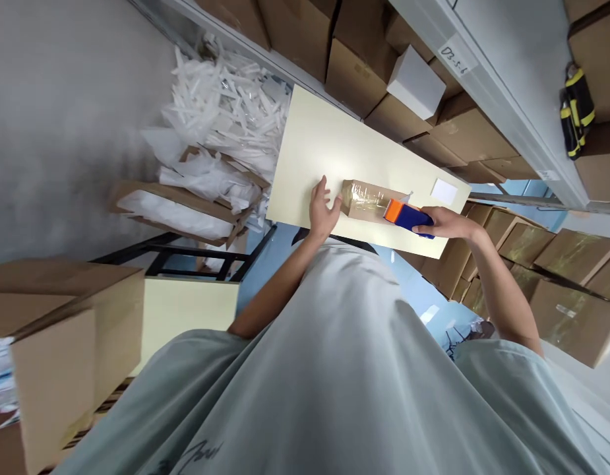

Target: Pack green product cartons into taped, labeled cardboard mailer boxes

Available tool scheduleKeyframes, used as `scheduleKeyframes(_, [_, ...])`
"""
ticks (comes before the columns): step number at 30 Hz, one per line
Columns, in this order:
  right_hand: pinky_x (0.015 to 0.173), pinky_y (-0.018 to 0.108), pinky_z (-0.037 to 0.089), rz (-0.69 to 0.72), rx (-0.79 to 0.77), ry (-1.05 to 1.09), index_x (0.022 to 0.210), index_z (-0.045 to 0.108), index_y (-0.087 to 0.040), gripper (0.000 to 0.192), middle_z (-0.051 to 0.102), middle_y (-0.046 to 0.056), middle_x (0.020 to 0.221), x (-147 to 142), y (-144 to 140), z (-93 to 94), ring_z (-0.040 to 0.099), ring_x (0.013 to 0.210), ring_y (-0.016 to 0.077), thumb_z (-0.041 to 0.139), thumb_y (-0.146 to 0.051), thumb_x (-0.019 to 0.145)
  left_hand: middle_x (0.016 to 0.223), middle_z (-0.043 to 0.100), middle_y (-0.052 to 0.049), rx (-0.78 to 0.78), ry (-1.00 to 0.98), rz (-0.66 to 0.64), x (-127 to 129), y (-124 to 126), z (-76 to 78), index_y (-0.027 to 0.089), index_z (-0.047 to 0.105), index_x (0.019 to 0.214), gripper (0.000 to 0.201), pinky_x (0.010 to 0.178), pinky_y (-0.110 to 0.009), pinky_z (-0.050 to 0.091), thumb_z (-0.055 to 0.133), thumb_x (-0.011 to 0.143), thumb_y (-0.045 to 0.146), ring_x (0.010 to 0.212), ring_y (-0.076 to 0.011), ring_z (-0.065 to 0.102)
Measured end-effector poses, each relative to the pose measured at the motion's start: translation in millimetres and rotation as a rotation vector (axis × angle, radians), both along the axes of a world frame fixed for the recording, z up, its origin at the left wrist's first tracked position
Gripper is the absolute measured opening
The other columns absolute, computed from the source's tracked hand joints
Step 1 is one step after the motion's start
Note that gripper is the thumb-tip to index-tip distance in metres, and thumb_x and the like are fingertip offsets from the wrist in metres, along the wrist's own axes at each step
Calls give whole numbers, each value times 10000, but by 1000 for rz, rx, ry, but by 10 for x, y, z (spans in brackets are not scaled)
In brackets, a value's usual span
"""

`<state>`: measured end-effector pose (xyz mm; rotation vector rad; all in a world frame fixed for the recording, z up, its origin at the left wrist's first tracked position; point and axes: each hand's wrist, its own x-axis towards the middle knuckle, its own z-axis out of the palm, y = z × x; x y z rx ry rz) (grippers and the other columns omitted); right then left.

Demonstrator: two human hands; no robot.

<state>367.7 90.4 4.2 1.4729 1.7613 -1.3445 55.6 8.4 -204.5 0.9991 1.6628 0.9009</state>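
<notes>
A long brown cardboard box lies on the pale yellow tabletop, with shiny clear tape over its left end. My right hand grips a blue and orange tape dispenser, whose orange front rests at the box's right part. A bit of clear tape sticks up beside the dispenser. At the box's left end is my left hand, fingers apart and curved, the thumb near the box edge. Whether the thumb touches the box I cannot tell.
A white label lies at the table's right end. Cardboard boxes and a white box fill the shelf behind. White packing scraps are heaped at the left. Yellow-black tools lie on the upper shelf. Taped cartons stand at right.
</notes>
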Motion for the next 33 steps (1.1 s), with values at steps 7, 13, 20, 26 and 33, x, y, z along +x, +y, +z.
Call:
scheduleKeyframes(7, [688,340,565,15,-62,153,898,766,-218,469,831,59,842,119,49,-197,754,735,229,954,-646,864,1911,224,-328,284,300,-678,446,243,394,45,318,1815,1617,1472,-705,-8,988,608,886,1810,-567,52])
scheduleKeyframes(13, [804,409,660,3,-24,335,924,834,-214,526,789,36,759,514,193,-605,798,816,269,1064,-648,736,1841,373,-354,238,336,-633,559,332,244,-4,407,1762,1575,1488,-653,-8,887,636,987,1779,-560,213])
scheduleKeyframes(20, [835,460,675,47,-52,199,966,866,-230,631,818,51,817,1847,210,-399,812,831,283,932,-833,793,1775,469,-352,235,309,-554,562,325,210,-6,484,1710,1537,1500,-634,59,910,604,973,1756,-557,271])
scheduleKeyframes(26, [888,416,647,175,-160,5,1009,874,-191,652,866,93,955,1757,235,-677,838,934,299,826,-830,889,1826,336,-397,227,585,-751,527,337,130,-53,313,1783,1593,1476,-704,74,734,721,1057,1777,-577,192])
scheduleKeyframes(33, [813,372,612,273,19,-162,1062,883,-149,490,859,106,909,1202,216,-1076,835,902,316,846,-621,936,1805,353,-403,228,747,-814,527,327,110,-20,295,1802,1573,1461,-725,122,746,738,1047,1770,-591,198])
